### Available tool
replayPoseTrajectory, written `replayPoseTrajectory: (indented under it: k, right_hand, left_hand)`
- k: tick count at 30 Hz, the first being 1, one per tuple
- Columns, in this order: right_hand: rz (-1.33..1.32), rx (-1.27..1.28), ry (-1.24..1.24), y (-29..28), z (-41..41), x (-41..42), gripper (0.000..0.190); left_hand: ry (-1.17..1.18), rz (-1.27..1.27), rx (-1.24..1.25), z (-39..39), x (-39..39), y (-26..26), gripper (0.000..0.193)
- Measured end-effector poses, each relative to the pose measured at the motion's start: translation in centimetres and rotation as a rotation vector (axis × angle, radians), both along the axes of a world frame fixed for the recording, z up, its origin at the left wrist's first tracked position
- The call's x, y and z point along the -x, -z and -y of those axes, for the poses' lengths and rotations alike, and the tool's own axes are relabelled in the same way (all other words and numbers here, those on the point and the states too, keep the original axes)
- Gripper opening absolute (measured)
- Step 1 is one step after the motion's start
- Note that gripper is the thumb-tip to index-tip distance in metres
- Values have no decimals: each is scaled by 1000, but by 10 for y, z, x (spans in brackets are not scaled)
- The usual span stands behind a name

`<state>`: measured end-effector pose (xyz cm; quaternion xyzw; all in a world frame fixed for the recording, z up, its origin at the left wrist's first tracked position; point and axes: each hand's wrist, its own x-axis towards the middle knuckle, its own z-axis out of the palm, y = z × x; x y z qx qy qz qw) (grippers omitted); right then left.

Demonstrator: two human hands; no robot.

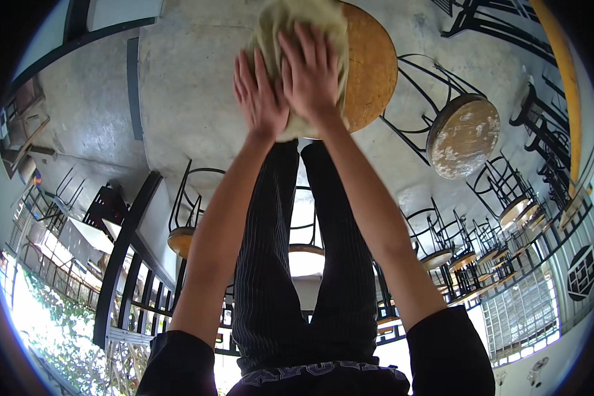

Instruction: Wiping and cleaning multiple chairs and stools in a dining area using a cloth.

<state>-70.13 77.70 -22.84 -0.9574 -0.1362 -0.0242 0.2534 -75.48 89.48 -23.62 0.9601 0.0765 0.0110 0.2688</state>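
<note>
A beige cloth [302, 11] is draped over the left part of a round wooden stool or table top [371, 69]. Flat on that cloth lies my left hand [261, 101], fingers stretched forward and slightly apart. My right hand [311, 76] presses on it too, a little farther forward, its thumb side against the left hand. Neither palm can be seen, and no fold of cloth shows gripped between the fingers. On the right, the bare orange-brown wood curves out from under the fabric. What supports the round top is hidden.
To the right, a black metal-legged stool with a worn round seat [464, 137] lies on the concrete floor [193, 79]. Several more stools [435, 258] stand behind at lower right. A black slatted railing [128, 267] is at lower left, beside another stool [180, 241].
</note>
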Motion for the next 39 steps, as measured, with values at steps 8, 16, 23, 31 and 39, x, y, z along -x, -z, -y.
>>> replayPoseTrajectory:
  k: [8,16,23,31,39]
  right_hand:
    - [-318,-4,205,-36,48,160,56]
    - [-333,-91,301,-30,15,131,64]
    - [-284,-74,262,-22,-6,102,58]
    - [86,92,147,-1,34,-24,47]
    - [-26,169,270,8,94,-87,33]
  left_hand:
    - [318,-264,60,-17,107,-4,92]
    - [464,6,-127,-37,38,0,69]
    - [455,67,-137,-68,24,21,57]
    - [775,-233,-293,-53,-54,-32,125]
    - [314,-102,-65,48,-158,-20,69]
